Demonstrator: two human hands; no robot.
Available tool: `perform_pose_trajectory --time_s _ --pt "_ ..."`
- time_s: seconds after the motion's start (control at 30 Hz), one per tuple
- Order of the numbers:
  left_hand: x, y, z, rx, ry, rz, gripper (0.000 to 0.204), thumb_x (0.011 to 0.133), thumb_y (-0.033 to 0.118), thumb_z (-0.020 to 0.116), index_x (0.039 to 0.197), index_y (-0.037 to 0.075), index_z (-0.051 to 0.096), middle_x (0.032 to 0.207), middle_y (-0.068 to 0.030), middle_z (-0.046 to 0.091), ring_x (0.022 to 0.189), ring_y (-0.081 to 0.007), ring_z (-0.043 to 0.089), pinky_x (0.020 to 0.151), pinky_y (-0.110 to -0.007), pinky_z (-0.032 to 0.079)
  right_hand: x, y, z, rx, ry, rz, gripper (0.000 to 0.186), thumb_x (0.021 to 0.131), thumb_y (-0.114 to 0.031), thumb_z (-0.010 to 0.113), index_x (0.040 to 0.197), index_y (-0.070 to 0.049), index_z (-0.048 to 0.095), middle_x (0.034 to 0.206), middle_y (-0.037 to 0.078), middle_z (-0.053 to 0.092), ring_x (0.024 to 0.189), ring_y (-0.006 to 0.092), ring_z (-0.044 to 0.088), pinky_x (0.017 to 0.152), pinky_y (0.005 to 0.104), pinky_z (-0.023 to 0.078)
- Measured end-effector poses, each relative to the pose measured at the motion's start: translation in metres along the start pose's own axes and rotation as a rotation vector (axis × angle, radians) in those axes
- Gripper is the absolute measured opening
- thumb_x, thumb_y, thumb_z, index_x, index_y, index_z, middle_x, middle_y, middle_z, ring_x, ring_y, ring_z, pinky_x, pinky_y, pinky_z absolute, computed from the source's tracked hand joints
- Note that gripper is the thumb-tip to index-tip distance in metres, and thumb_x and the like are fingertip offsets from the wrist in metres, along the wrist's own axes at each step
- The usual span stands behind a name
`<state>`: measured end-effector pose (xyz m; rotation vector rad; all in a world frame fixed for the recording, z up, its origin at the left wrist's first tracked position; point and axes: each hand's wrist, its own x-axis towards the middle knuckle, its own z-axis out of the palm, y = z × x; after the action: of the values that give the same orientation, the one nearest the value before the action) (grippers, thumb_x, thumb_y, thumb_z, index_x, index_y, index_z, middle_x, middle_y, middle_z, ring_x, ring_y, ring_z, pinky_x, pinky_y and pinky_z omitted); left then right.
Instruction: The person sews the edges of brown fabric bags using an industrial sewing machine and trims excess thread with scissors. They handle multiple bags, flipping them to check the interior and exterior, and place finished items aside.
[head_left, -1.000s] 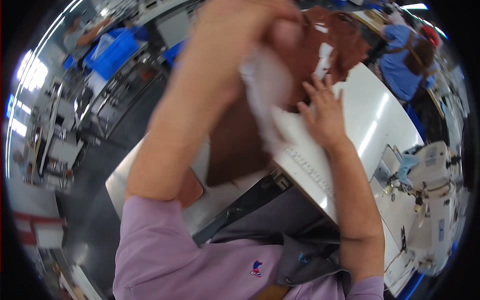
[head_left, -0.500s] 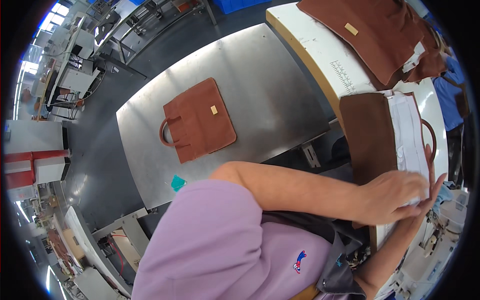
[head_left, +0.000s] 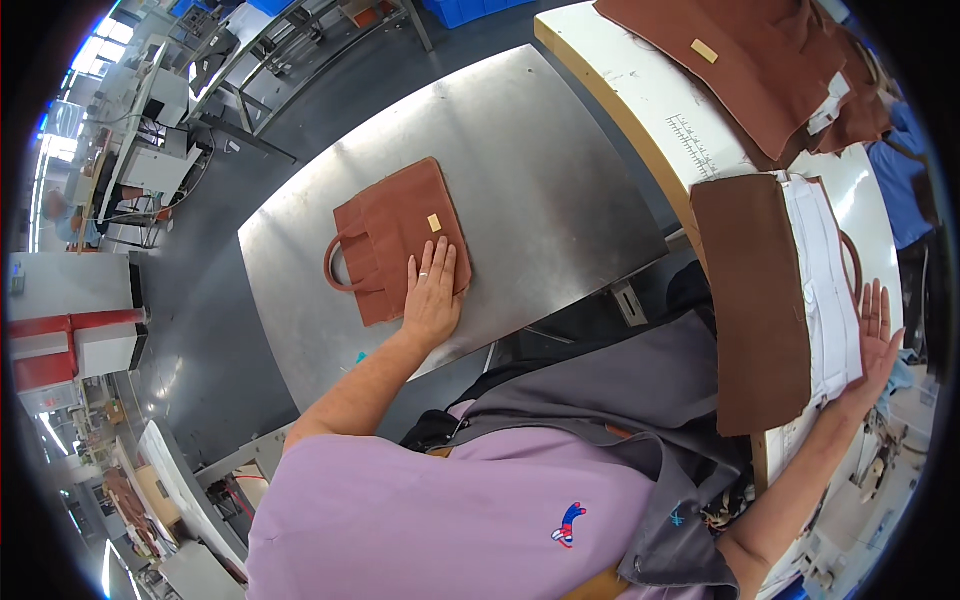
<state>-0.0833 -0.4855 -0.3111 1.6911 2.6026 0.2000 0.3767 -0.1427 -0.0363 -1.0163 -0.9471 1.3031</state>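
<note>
A flat reddish-brown handbag panel (head_left: 385,230) lies on the metal table (head_left: 560,180), its looped handle (head_left: 330,268) pointing left and a small gold plate (head_left: 434,222) on its face. My left hand (head_left: 434,300) rests on the panel's near right part, fingers stretched out just below the plate. On the white worktable (head_left: 640,100) at the right lies a bag piece with a dark brown section (head_left: 758,310) beside a white strip (head_left: 828,295). A brown handle (head_left: 853,262) shows past the strip. My right hand (head_left: 874,352) is open against the strip's outer edge, fingers extended.
More reddish-brown bag pieces (head_left: 740,65) are piled at the white table's far end, near a printed scale (head_left: 692,145). Sewing-machine equipment (head_left: 885,460) stands at the lower right. A teal scrap (head_left: 361,357) lies by my left forearm. Workbenches (head_left: 160,130) fill the far left.
My left hand has left the white strip beside my right hand and moved left onto the handbag panel. The right hand stays at the strip's edge, its fingers now fully visible.
</note>
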Motion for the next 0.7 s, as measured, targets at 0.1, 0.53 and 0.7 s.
perform_pose_trajectory --time_s 0.1,0.53,0.7 --pt "0.012 -0.006 -0.024 -0.244 0.107 -0.137 0.039 0.102 0.027 0.057 0.127 -0.003 0.061 0.13 -0.0233 0.063 0.12 -0.0402 0.059 0.102 -0.049 0.044 0.002 -0.008 -0.027 -0.241 -0.011 -0.19 0.061 0.112 -0.041 0.03 0.153 0.003 0.04 0.159 0.017 0.043 0.149 0.0262 0.038 0.125 0.0421 0.027" --pt "-0.002 0.025 -0.293 -1.837 -0.054 0.119 0.048 0.109 0.033 0.05 0.137 -0.005 0.053 0.131 -0.0206 0.065 0.117 -0.03 0.068 0.098 -0.042 0.055 -0.209 -0.011 0.051 -0.696 -0.72 -0.646 0.07 0.083 -0.021 0.077 0.144 0.001 0.052 0.141 0.021 0.06 0.129 0.0382 0.059 0.109 0.0418 0.046" --pt "0.007 0.091 -0.28 -1.859 -0.24 0.277 0.043 0.11 0.03 0.048 0.135 -0.005 0.055 0.127 -0.0195 0.068 0.115 -0.0289 0.069 0.098 -0.04 0.056 -0.243 0.005 0.015 -0.004 -0.667 -0.176 0.046 0.103 -0.024 0.062 0.138 0.005 0.056 0.127 0.02 0.068 0.115 0.0252 0.068 0.1 0.0383 0.053"
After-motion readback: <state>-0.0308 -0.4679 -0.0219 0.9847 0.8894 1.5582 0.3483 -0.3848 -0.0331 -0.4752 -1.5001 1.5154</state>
